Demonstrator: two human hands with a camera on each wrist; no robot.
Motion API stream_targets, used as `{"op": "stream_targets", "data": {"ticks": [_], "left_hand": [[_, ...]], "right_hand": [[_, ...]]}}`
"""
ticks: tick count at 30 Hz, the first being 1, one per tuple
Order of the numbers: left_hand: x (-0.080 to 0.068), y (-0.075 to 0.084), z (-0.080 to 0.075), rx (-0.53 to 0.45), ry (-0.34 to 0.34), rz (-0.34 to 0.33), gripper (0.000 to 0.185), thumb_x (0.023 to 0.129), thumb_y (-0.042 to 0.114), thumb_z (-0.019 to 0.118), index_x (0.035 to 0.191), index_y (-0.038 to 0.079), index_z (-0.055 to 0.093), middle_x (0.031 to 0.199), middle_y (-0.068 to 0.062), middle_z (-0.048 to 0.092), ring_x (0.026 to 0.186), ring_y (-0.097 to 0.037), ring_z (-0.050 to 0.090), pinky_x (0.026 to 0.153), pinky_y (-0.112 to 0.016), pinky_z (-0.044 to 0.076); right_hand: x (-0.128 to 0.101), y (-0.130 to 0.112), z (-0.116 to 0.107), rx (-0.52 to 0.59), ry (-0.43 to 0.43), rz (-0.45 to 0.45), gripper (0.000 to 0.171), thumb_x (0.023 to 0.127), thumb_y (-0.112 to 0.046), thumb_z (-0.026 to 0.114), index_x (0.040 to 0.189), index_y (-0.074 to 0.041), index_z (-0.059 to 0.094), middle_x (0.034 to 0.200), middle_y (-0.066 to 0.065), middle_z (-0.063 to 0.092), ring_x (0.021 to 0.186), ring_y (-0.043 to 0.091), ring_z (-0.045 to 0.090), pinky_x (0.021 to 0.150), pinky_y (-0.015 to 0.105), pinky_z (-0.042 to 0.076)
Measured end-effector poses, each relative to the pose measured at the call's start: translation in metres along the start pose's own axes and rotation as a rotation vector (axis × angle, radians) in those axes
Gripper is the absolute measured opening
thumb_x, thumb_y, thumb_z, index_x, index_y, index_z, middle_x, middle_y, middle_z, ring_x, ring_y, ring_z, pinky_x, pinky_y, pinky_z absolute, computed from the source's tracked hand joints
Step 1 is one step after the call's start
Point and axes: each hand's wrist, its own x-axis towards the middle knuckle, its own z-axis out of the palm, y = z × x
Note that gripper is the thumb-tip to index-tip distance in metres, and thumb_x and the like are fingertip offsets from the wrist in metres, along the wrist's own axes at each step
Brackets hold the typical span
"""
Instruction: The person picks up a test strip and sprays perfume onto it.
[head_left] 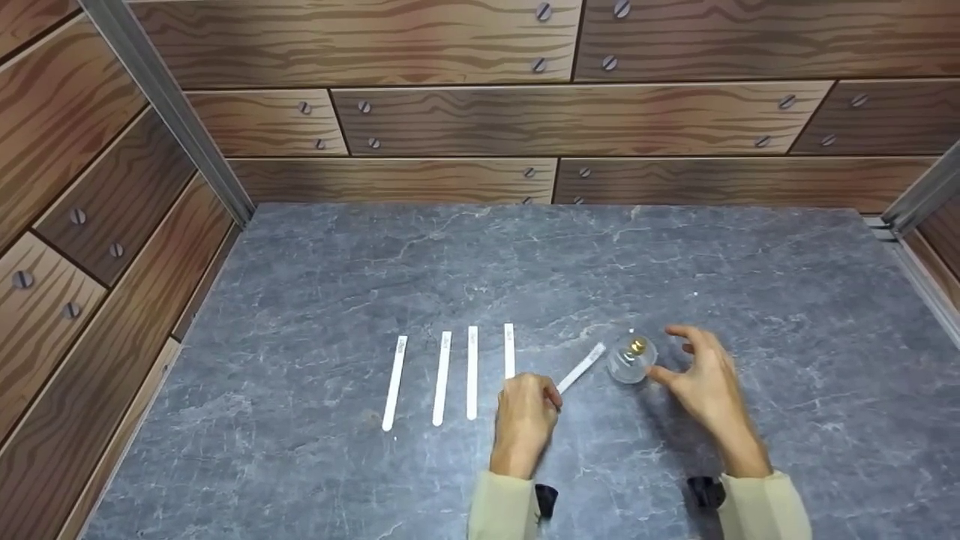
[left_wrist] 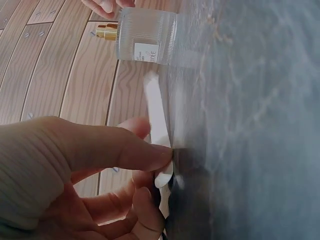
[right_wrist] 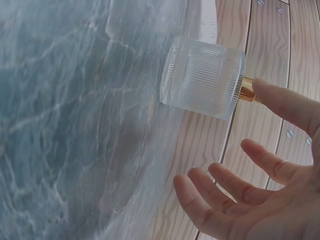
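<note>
Scent test strip [head_left: 581, 367] and perfume bottle [head_left: 627, 368]: handling notes

Position: strip slants from the left hand [head_left: 525, 420] toward the bottle, far end just beside the glass on its near-left side. A gap shows between them in the head view; in the left wrist view the far end looks raised off the grey table [head_left: 337, 262]. Bottle stands upright.

Left hand: thumb and finger pinch the strip close to its rounded near end; a little of the tip pokes out past the thumb. Right hand [head_left: 701, 382]: fingers spread, nothing gripped, to the right of the bottle. Thumb tip is close to the gold sprayer [head_left: 637, 346]; touching or not, cannot tell.

Four similar white strips [head_left: 472, 375] lie side by side to the left, the rightmost partly hidden by the left hand.

Handling (judged by eye): strip seems thin card, very light, springy along its length, easily creased; dry face should not slip much. Best hold: rounded end, two fingertips, light pressure, leaving the far end untouched.

Bottle looks to be ribbed glass: rigid, much heavier than the strip, breakable if knocked over. Ribs should help grip. Best hold: round the body, low down. Sprayer may give under pressure, so a poor lifting point.
</note>
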Motion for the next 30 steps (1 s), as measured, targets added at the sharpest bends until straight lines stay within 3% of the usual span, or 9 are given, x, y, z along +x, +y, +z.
{"op": "stream_targets", "data": {"ticks": [3,8,11,17,22,30], "left_hand": [[0.0,-0.004,-0.004,-0.02,-0.045,-0.031,0.027,0.072,-0.016,0.067,0.068,0.009,0.076,0.072,-0.002,0.071,0.07,-0.024,0.069,0.063,-0.031,0.056],[0.002,-0.011,-0.013,-0.049,-0.009,-0.017,0.025,0.074,-0.014,0.066,0.078,0.006,0.08,0.077,-0.004,0.073,0.076,-0.024,0.071,0.068,-0.033,0.057],[0.005,-0.013,-0.017,-0.171,-0.029,-0.019,0.027,0.074,-0.014,0.064,0.088,0.002,0.081,0.083,-0.007,0.074,0.074,-0.018,0.07,0.067,-0.029,0.056],[0.006,-0.014,-0.019,-0.449,-0.083,-0.114,0.027,0.077,-0.014,0.063,0.096,-0.003,0.079,0.093,-0.01,0.075,0.07,-0.009,0.066,0.06,-0.022,0.053],[0.006,-0.014,-0.019,-0.568,-0.092,-0.173,0.027,0.078,-0.012,0.067,0.103,-0.006,0.077,0.098,-0.008,0.074,0.073,-0.009,0.066,0.061,-0.02,0.053],[0.004,-0.016,-0.02,-0.741,-0.162,-0.236,0.038,0.08,-0.014,0.067,0.118,-0.008,0.07,0.081,-0.013,0.072,0.064,-0.01,0.059,0.052,-0.022,0.044]], "right_hand": [[-0.001,0.0,0.001,0.015,0.004,-0.007,0.061,0.08,-0.003,0.082,0.131,0.012,0.053,0.132,0.037,0.05,0.119,0.055,0.051,0.098,0.063,0.043],[-0.002,0.001,0.001,0.02,0.005,0.0,0.06,0.08,-0.003,0.082,0.131,0.011,0.054,0.132,0.037,0.05,0.118,0.054,0.051,0.098,0.063,0.043],[-0.002,0.001,0.001,0.012,0.001,0.01,0.059,0.08,-0.003,0.082,0.131,0.011,0.054,0.131,0.036,0.051,0.119,0.054,0.051,0.099,0.063,0.042],[-0.002,0.0,0.004,0.018,-0.006,-0.006,0.059,0.08,-0.003,0.082,0.13,0.01,0.054,0.13,0.036,0.052,0.119,0.053,0.052,0.099,0.063,0.04],[-0.003,0.0,0.005,0.022,-0.017,-0.009,0.059,0.08,-0.003,0.081,0.131,0.01,0.054,0.132,0.035,0.051,0.121,0.054,0.051,0.098,0.064,0.042],[-0.002,-0.002,0.009,0.029,-0.031,-0.025,0.06,0.079,-0.004,0.082,0.131,0.01,0.053,0.131,0.035,0.052,0.12,0.053,0.052,0.098,0.064,0.043]]}}
